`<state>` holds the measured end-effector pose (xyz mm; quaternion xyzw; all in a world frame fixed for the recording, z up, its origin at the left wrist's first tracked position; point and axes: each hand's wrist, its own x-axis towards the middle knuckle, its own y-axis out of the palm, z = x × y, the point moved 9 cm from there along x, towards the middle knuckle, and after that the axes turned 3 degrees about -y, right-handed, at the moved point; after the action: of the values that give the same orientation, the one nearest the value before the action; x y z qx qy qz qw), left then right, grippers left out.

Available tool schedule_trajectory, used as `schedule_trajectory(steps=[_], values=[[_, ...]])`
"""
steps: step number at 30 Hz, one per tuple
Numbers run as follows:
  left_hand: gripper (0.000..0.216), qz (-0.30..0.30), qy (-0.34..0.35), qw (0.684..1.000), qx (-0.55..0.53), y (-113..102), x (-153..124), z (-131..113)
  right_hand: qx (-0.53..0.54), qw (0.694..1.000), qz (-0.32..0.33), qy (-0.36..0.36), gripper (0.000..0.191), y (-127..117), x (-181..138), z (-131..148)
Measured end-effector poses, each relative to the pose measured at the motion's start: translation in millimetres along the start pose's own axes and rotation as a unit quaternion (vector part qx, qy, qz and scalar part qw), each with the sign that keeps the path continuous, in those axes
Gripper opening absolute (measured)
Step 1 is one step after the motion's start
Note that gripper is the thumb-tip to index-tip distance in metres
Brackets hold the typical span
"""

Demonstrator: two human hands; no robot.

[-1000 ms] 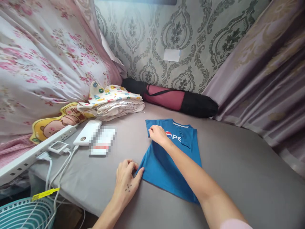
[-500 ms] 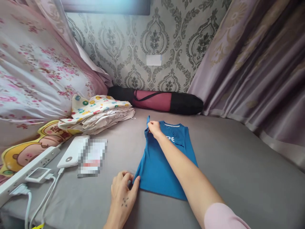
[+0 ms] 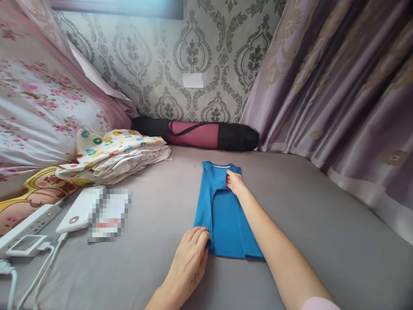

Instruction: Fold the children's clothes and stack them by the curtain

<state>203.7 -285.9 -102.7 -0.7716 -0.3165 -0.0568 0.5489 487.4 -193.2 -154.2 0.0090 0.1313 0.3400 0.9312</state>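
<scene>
A blue T-shirt [image 3: 226, 219] lies on the grey bed sheet [image 3: 306, 224], folded lengthwise into a narrow strip with its collar toward the wall. My right hand [image 3: 235, 182] rests near the collar end, its fingers closed on the folded-over edge of the shirt. At the near end, my left hand [image 3: 191, 254] grips the hem corner of the same folded edge, fingers curled onto the cloth.
Folded patterned clothes [image 3: 116, 153] are stacked at the left. A dark red and black roll bag [image 3: 200, 134] lies along the wallpapered wall. A white power bank [image 3: 77, 213], a power strip [image 3: 26, 224] and cables sit at the left edge. Curtains [image 3: 338, 86] hang at the right.
Both hands have carried the shirt's left side over to the right, so the shirt is narrower and its logo is covered. The camera has swung left to right.
</scene>
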Motion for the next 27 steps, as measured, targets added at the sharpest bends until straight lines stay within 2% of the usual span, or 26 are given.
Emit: schedule_trajectory(steps=[3,4,6,7,9,12,14,16,18,20,23,27], values=[[0.035,-0.023,0.013,0.999,0.032,-0.4,-2.2,1.4,-0.013,1.000,0.013,-0.002,0.026,2.1,1.4,-0.6],[0.033,-0.032,0.019,0.998,0.041,-1.5,-2.5,1.4,-0.034,0.999,0.014,-0.028,0.035,3.2,1.1,4.1],[0.029,-0.037,0.032,0.998,0.051,-1.9,-2.5,0.8,-0.132,0.982,0.009,-0.132,0.046,4.8,-3.3,22.7],[0.030,-0.034,0.039,0.997,0.054,-0.9,-2.4,0.1,-0.204,0.959,-0.001,-0.195,0.048,5.8,-8.4,33.1],[0.032,-0.022,0.056,0.996,0.060,2.7,-3.0,-2.4,-0.363,0.888,-0.038,-0.279,0.050,7.1,-20.1,45.6],[0.037,-0.020,0.069,0.995,0.067,5.5,-5.6,-6.2,-0.531,0.792,-0.098,-0.286,0.049,5.6,-26.9,49.5],[0.040,-0.036,0.058,0.996,0.061,1.8,-7.0,-6.7,-0.577,0.752,-0.096,-0.303,0.044,15.7,-25.4,55.2],[0.039,-0.056,0.036,0.997,0.047,-4.3,-7.5,-5.1,-0.586,0.744,-0.046,-0.319,0.039,36.1,-16.2,59.4],[0.035,-0.071,0.022,0.997,0.027,-8.9,-7.5,-3.6,-0.588,0.750,0.014,-0.302,0.036,59.0,0.2,58.4],[0.030,-0.082,0.025,0.996,0.009,-8.9,-7.5,-3.0,-0.592,0.755,0.047,-0.278,0.032,78.6,18.2,56.3],[0.026,-0.110,0.038,0.993,0.003,-2.8,-9.0,-0.6,-0.595,0.758,0.052,-0.264,0.025,98.6,43.2,54.0],[0.027,-0.145,0.053,0.988,0.008,7.2,-11.6,4.4,-0.589,0.767,0.039,-0.250,0.023,105.3,72.1,47.9]])
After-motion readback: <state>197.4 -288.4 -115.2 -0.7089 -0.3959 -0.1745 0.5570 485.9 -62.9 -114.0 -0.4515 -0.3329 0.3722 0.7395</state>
